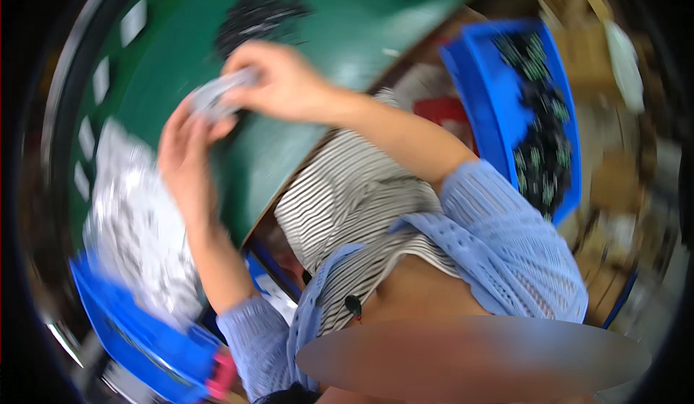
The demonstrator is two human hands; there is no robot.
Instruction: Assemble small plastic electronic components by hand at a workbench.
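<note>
In front of me, over the green tabletop (264, 165), both hands meet on a small pale translucent packet (220, 93), blurred by motion. My right hand (278, 82) pinches its right end between thumb and fingers. On its lower left side, my left hand (189, 140) has its fingers closed against it. What the packet contains cannot be made out. Just beyond my right hand lies a loose heap of thin black pieces (260, 15) on the table.
A large clear plastic bag of pale pieces (141, 223) leans at the left, by a blue bin (137, 346). At the right, another blue bin (493, 79) holds many black and green parts. Cardboard boxes (614, 180) stand beyond it. White paper slips (101, 80) line the far left edge.
</note>
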